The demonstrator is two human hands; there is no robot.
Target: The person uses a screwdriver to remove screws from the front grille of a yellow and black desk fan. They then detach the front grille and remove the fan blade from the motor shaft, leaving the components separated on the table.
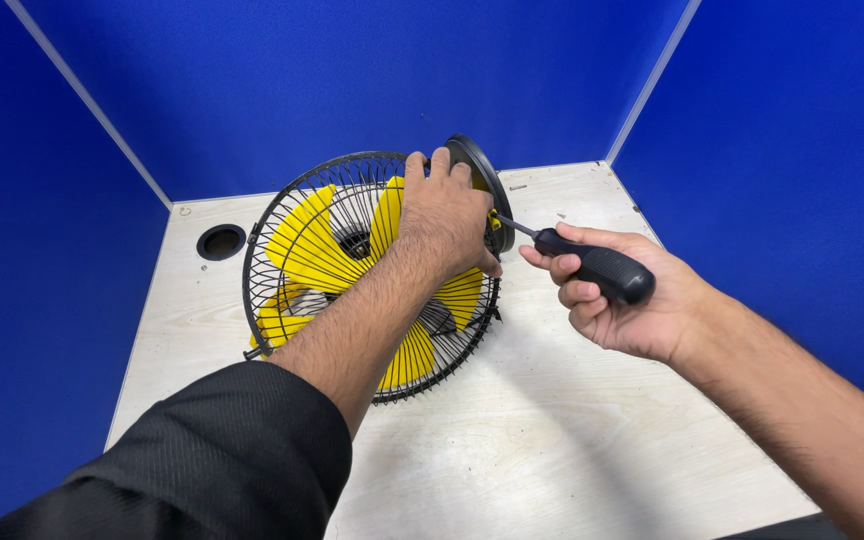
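My left hand [445, 210] is clamped over the top of the small fan [372, 275], fingers curled onto its round black base [487, 185], holding it tipped on the pale wooden table [552, 430] with the black wire cage and yellow blades [312, 250] facing me. My right hand [617, 295] is closed around the black handle of a screwdriver [592, 265]. Its thin shaft points left, the tip reaching the fan just beside the base.

left hand [445, 215]: arm extended, fingers clamped down | right hand [624, 296]: fist closed, palm up
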